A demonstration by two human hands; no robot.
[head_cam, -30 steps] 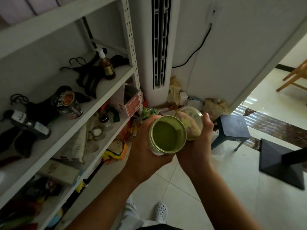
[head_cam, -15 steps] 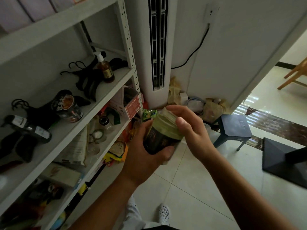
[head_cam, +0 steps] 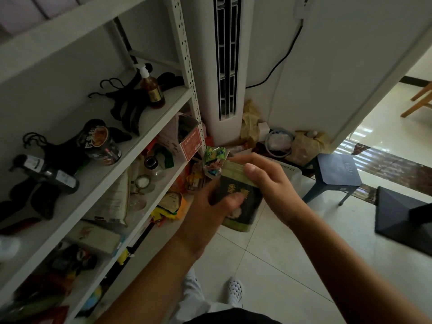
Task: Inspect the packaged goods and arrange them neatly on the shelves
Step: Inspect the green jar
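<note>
Lid's back on now; a second ago it sat off in the right hand (head_cam: pixel 268 181), green inside showing. The dark round canister with gold lettering (head_cam: pixel 238 204) hangs tilted over the tiled floor (head_cam: pixel 292 265), just off the front edge of the white metal shelf (head_cam: pixel 145 134). Left hand (head_cam: pixel 208 213) wraps the body, thumb pressed on the label; right fingers curl round the pale green lid (head_cam: pixel 233 170). Seems stiff, light and slick, so I'd grip the body, not the lid
</note>
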